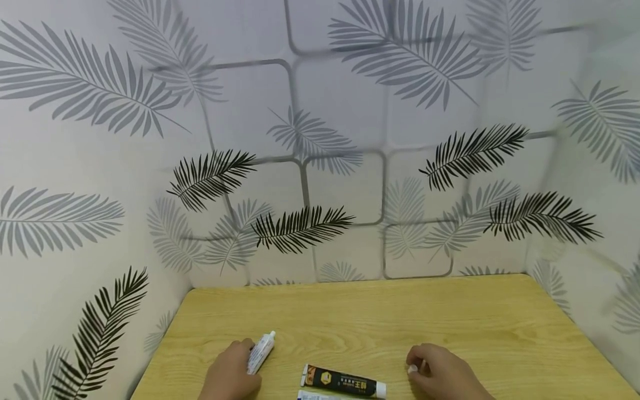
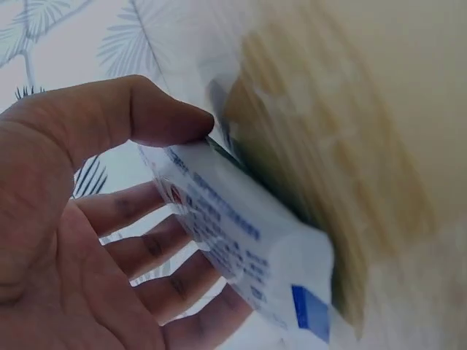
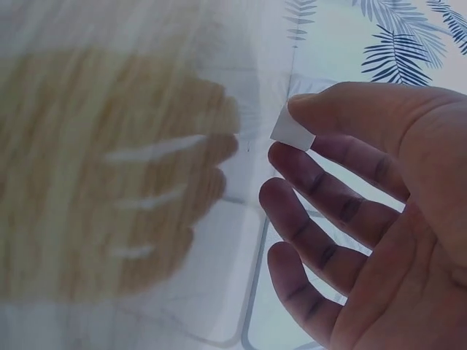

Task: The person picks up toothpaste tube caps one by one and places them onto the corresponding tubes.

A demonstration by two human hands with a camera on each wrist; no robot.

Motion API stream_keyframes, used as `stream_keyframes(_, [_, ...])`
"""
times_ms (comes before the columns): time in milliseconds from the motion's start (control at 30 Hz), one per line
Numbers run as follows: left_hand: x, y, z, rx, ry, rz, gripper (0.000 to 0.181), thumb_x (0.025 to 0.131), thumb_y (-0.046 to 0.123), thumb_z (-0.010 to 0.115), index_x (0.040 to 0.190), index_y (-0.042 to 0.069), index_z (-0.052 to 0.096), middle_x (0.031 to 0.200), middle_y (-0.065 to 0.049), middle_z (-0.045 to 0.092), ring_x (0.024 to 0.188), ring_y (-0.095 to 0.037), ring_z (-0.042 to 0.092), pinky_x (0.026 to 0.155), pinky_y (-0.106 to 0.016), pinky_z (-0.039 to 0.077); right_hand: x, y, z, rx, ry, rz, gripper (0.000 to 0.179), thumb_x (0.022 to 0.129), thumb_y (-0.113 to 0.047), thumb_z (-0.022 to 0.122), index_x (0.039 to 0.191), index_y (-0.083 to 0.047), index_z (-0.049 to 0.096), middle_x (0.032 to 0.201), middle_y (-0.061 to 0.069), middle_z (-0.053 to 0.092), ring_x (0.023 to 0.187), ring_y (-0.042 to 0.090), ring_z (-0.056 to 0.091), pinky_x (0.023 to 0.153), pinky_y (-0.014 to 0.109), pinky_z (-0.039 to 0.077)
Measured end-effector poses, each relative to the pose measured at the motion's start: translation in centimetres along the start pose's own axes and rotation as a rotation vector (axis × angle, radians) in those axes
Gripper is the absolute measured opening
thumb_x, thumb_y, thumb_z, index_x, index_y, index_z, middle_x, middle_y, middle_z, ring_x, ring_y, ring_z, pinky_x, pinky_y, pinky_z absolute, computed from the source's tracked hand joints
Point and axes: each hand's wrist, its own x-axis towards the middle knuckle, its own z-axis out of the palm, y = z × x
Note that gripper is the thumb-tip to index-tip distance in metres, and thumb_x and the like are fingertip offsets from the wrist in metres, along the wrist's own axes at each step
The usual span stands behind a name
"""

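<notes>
My left hand (image 1: 231, 373) holds a white squeeze tube (image 1: 261, 354) with fine blue print over the left part of the table. The tube is tilted, and its narrow white nozzle end points up and away. In the left wrist view the thumb presses on one face of the tube (image 2: 233, 233), with fingers behind it; a blue mark shows near its flat end. My right hand (image 1: 446, 372), farther right, pinches a small white cap (image 1: 412, 369) between thumb and index finger. The right wrist view shows this cap (image 3: 293, 133) at the thumb tip, the other fingers loosely bent.
Between the hands a black tube (image 1: 340, 381) with a white cap lies on the wood-patterned table (image 1: 350, 316). Just nearer, another white tube (image 1: 320, 395) is cut off by the frame's lower edge. A leaf-patterned wall (image 1: 350, 250) stands behind the table.
</notes>
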Motion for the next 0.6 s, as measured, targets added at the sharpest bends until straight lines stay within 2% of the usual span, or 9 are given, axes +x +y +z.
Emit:
stream_keyframes(133, [0.0, 0.9, 0.1, 0.026, 0.006, 0.016, 0.058, 0.064, 0.013, 0.085, 0.12, 0.009, 0.073, 0.096, 0.0, 0.068, 0.077, -0.014, 0.058, 0.063, -0.04, 0.052, 0.0, -0.4, -0.1, 0.024, 0.0, 0.009, 0.004, 0.097, -0.024, 0.076, 0.097, -0.02, 0.075, 0.092, -0.011, 0.07, 0.076, -0.001, 0.057, 0.064, 0.028, 0.048])
stream_keyframes(333, [-0.2, 2.5, 0.2, 0.044, 0.015, 0.073, 0.056, 0.062, 0.02, 0.089, 0.116, 0.018, 0.074, 0.094, 0.007, 0.068, 0.076, -0.009, 0.058, 0.062, -0.038, 0.05, -0.2, -1.7, -0.5, 0.13, -0.009, 0.03, 0.011, 0.099, -0.029, 0.076, 0.102, -0.019, 0.075, 0.096, -0.009, 0.071, 0.076, 0.003, 0.057, 0.064, 0.027, 0.048])
stream_keyframes(467, [-0.3, 3.5, 0.3, 0.006, -0.011, 0.104, 0.057, 0.062, 0.021, 0.09, 0.118, 0.02, 0.075, 0.096, 0.006, 0.069, 0.077, -0.009, 0.059, 0.062, -0.037, 0.049, -0.3, -2.1, -0.5, 0.177, 0.001, -0.011, 0.017, 0.099, -0.031, 0.076, 0.106, -0.016, 0.075, 0.101, -0.008, 0.072, 0.08, 0.001, 0.058, 0.067, 0.026, 0.05])
stream_keyframes(600, [-0.6, 4.4, 0.4, -0.019, -0.009, 0.137, 0.059, 0.063, 0.021, 0.089, 0.12, 0.022, 0.075, 0.096, 0.007, 0.067, 0.076, -0.009, 0.058, 0.06, -0.036, 0.048, -0.2, -2.4, -0.5, 0.242, 0.004, -0.06, 0.015, 0.099, -0.03, 0.075, 0.106, -0.016, 0.074, 0.102, -0.006, 0.072, 0.083, 0.001, 0.059, 0.069, 0.026, 0.051])
